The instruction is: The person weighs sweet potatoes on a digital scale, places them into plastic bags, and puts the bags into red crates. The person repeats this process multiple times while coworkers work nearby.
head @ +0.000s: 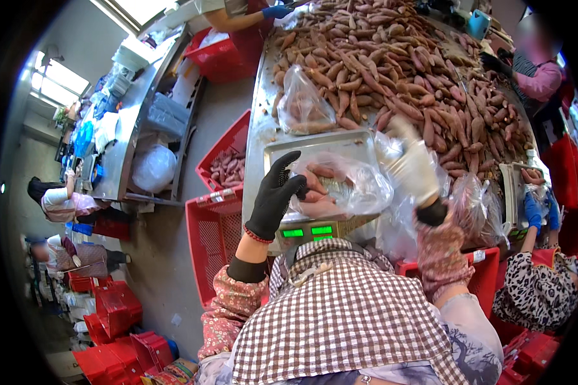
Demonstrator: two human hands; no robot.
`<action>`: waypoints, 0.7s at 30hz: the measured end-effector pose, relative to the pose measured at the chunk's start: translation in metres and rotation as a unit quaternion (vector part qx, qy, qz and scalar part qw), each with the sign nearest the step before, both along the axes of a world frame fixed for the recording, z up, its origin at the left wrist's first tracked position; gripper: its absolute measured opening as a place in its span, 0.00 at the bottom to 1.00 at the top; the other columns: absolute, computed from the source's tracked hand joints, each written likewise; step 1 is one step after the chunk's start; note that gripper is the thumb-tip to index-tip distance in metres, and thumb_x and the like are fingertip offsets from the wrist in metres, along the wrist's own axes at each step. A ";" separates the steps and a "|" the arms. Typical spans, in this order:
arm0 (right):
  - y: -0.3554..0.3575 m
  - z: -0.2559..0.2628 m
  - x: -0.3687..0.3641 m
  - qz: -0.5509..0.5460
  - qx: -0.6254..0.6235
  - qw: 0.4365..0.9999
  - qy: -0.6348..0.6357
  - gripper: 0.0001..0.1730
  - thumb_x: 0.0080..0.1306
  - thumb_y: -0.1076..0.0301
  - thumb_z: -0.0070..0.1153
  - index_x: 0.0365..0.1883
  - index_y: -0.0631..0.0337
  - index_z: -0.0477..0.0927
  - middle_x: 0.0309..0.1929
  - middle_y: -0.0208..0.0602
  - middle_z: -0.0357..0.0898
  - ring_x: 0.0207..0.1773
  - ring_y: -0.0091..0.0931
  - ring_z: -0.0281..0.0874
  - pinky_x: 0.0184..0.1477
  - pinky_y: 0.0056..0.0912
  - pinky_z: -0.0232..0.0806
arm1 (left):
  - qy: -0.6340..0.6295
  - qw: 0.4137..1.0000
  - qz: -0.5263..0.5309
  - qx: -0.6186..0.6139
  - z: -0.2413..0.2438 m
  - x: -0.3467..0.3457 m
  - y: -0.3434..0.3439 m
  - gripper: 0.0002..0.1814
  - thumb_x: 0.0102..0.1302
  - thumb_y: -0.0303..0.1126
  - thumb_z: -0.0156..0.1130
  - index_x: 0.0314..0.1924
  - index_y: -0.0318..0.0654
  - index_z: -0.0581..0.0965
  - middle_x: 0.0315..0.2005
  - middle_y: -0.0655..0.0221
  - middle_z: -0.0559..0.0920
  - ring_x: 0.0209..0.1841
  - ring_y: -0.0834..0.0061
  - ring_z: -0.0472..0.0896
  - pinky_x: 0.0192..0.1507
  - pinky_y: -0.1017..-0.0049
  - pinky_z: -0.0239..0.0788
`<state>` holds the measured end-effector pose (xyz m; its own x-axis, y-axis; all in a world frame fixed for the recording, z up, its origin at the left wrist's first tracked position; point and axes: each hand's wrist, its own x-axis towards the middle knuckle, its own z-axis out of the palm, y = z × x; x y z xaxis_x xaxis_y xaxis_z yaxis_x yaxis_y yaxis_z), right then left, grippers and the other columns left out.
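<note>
My left hand (277, 195), in a black dotted glove, is raised at the left side of a clear plastic bag (366, 192). Its thumb and forefinger are spread, with nothing visible between them. Several sweet potatoes (318, 204) lie in the bag, which rests open on the metal tray (272, 150) of a digital scale. Green displays (293, 233) glow along the scale's front. To the right, my right hand (412, 166), in a pale glove, is motion-blurred between the bag and the sweet potato pile (380, 62); whether it holds anything is unclear.
A filled clear bag (306, 103) stands behind the tray; another (477, 207) sits at right. Red plastic crates (216, 240) line the table's left side. A co-worker's blue-gloved hands (534, 211) are at a second scale (513, 192). Other people stand around the table.
</note>
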<state>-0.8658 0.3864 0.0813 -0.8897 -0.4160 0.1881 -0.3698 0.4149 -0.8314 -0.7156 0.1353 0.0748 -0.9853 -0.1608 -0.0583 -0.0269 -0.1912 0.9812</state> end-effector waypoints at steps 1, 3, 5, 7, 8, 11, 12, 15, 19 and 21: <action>-0.012 0.001 0.023 0.035 0.077 0.994 0.072 0.53 0.51 0.41 0.67 0.67 0.64 0.60 0.65 0.54 0.63 0.58 0.45 0.73 0.54 0.40 0.69 | -0.021 0.999 0.026 -0.010 0.018 -0.005 0.006 0.28 0.63 0.27 0.60 0.63 0.34 0.67 0.37 0.68 0.78 0.36 0.82 0.76 0.41 0.80 0.69; -0.028 -0.019 0.040 0.036 0.229 0.971 0.064 0.52 0.52 0.37 0.61 0.67 0.59 0.61 0.66 0.50 0.63 0.54 0.46 0.75 0.52 0.42 0.70 | 0.002 0.996 0.032 -0.083 0.046 -0.009 0.014 0.26 0.64 0.27 0.58 0.62 0.33 0.68 0.31 0.69 0.78 0.34 0.81 0.75 0.38 0.80 0.67; -0.013 -0.045 0.023 0.008 0.339 0.941 -0.001 0.34 0.54 0.47 0.61 0.54 0.57 0.71 0.57 0.49 0.72 0.47 0.44 0.78 0.47 0.46 0.70 | 0.026 0.996 0.055 -0.061 0.060 -0.007 0.010 0.27 0.64 0.30 0.59 0.62 0.30 0.68 0.37 0.64 0.79 0.37 0.78 0.77 0.43 0.77 0.70; 0.016 -0.083 0.002 -0.016 0.326 0.945 -0.024 0.18 0.54 0.55 0.62 0.38 0.58 0.81 0.34 0.48 0.81 0.43 0.48 0.78 0.45 0.48 0.69 | 0.029 0.998 0.049 0.003 0.067 0.002 0.000 0.28 0.64 0.33 0.59 0.62 0.29 0.66 0.41 0.60 0.79 0.42 0.74 0.80 0.48 0.73 0.73; 0.033 -0.094 -0.005 -0.003 0.296 0.955 0.011 0.18 0.54 0.57 0.63 0.39 0.59 0.80 0.32 0.45 0.81 0.37 0.44 0.78 0.40 0.43 0.69 | 0.025 0.998 0.056 0.032 0.061 0.008 -0.005 0.29 0.64 0.34 0.58 0.63 0.28 0.65 0.43 0.58 0.79 0.46 0.70 0.80 0.50 0.68 0.74; 0.043 -0.052 -0.005 0.078 0.132 0.972 -0.179 0.14 0.60 0.60 0.60 0.37 0.62 0.81 0.23 0.35 0.77 0.25 0.29 0.74 0.28 0.29 0.65 | 0.014 0.990 0.112 0.088 0.053 0.017 -0.005 0.26 0.65 0.28 0.56 0.62 0.31 0.66 0.43 0.59 0.80 0.46 0.71 0.79 0.53 0.72 0.69; 0.041 -0.033 -0.007 0.106 0.045 0.958 -0.262 0.13 0.62 0.61 0.59 0.36 0.62 0.81 0.21 0.31 0.74 0.22 0.25 0.71 0.26 0.26 0.62 | 0.038 0.984 0.104 0.140 0.050 0.017 -0.007 0.24 0.66 0.28 0.55 0.62 0.31 0.67 0.44 0.59 0.80 0.47 0.71 0.79 0.54 0.71 0.69; 0.034 0.003 -0.013 0.160 -0.213 0.842 -0.468 0.11 0.68 0.64 0.55 0.35 0.65 0.80 0.18 0.22 0.68 0.17 0.13 0.58 0.20 0.16 0.52 | 0.099 0.985 0.120 0.075 0.055 0.009 -0.008 0.23 0.69 0.30 0.51 0.61 0.30 0.67 0.48 0.57 0.78 0.51 0.68 0.78 0.55 0.67 0.70; 0.007 0.040 -0.008 0.153 -0.354 0.812 -0.439 0.14 0.71 0.62 0.51 0.34 0.67 0.76 0.13 0.20 0.60 0.14 0.13 0.53 0.18 0.17 0.45 | 0.107 0.979 0.133 0.112 0.064 0.005 -0.015 0.24 0.69 0.34 0.50 0.61 0.28 0.66 0.55 0.56 0.73 0.53 0.64 0.77 0.56 0.63 0.70; 0.003 0.039 -0.003 0.258 -0.361 0.760 -0.476 0.17 0.69 0.58 0.54 0.32 0.66 0.79 0.16 0.23 0.69 0.15 0.13 0.56 0.17 0.16 0.47 | 0.115 0.979 0.111 0.124 0.066 0.012 -0.017 0.25 0.69 0.34 0.51 0.62 0.28 0.65 0.53 0.56 0.75 0.53 0.64 0.77 0.58 0.62 0.68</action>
